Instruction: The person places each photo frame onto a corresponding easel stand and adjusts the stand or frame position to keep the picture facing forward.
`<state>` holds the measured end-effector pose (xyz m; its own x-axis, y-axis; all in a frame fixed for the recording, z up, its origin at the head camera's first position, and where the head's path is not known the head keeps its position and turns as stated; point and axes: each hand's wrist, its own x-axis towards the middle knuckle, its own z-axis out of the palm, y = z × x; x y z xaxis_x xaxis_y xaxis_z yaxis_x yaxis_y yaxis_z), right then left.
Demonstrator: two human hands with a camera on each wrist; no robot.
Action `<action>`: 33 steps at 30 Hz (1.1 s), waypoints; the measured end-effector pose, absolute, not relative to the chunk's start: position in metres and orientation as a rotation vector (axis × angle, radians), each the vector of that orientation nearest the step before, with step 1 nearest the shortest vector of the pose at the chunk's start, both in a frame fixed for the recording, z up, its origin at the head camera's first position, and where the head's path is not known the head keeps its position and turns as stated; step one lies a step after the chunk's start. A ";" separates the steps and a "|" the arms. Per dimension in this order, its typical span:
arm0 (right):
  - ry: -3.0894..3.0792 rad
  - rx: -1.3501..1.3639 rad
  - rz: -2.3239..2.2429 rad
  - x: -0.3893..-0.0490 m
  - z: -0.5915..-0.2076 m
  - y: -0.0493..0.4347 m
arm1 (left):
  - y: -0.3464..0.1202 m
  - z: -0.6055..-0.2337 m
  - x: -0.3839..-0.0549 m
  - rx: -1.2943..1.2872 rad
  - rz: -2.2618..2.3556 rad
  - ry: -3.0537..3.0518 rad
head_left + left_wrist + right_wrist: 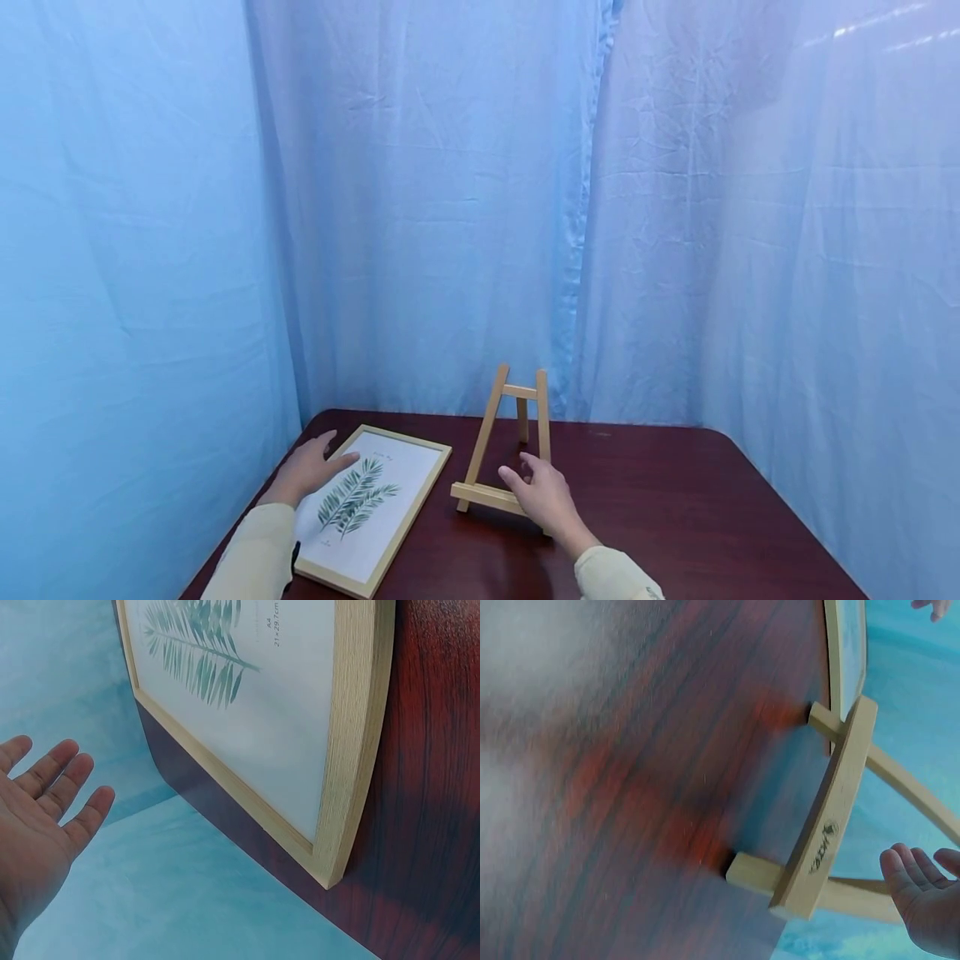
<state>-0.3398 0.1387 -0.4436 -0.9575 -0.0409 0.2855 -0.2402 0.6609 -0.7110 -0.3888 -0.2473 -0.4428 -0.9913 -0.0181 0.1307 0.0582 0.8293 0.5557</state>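
A light wooden picture frame (375, 510) with a green leaf print lies flat on the left of the dark red-brown table (675, 517). My left hand (310, 469) is at the frame's far left corner with straight, spread fingers. In the left wrist view the open palm (41, 825) is apart from the frame (352, 750) and holds nothing. A small wooden easel (507, 442) stands upright at the table's middle. My right hand (543, 495) hovers just right of its front ledge, fingers relaxed. The right wrist view shows the fingers (922, 900) close to the ledge (829, 817), not gripping it.
Pale blue curtains (450, 208) hang close around the table on the left, back and right. The table's rounded left corner sits near the frame. Bare tabletop stretches to the right of the easel.
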 end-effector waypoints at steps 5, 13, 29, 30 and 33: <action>-2.620 0.248 1.248 -0.337 -0.446 0.129 | -0.253 -0.447 -0.393 -0.029 -0.883 -2.880; -2.608 0.257 1.348 -0.335 -0.451 0.111 | -0.263 -0.451 -0.393 0.006 -0.981 -2.879; -2.569 0.190 1.566 -0.328 -0.464 0.076 | -0.277 -0.449 -0.384 -0.035 -0.993 -2.869; -2.562 0.187 1.563 -0.328 -0.466 0.074 | -0.278 -0.450 -0.383 -0.041 -0.994 -2.866; -2.537 0.163 1.559 -0.327 -0.469 0.067 | -0.283 -0.452 -0.382 -0.060 -0.984 -2.860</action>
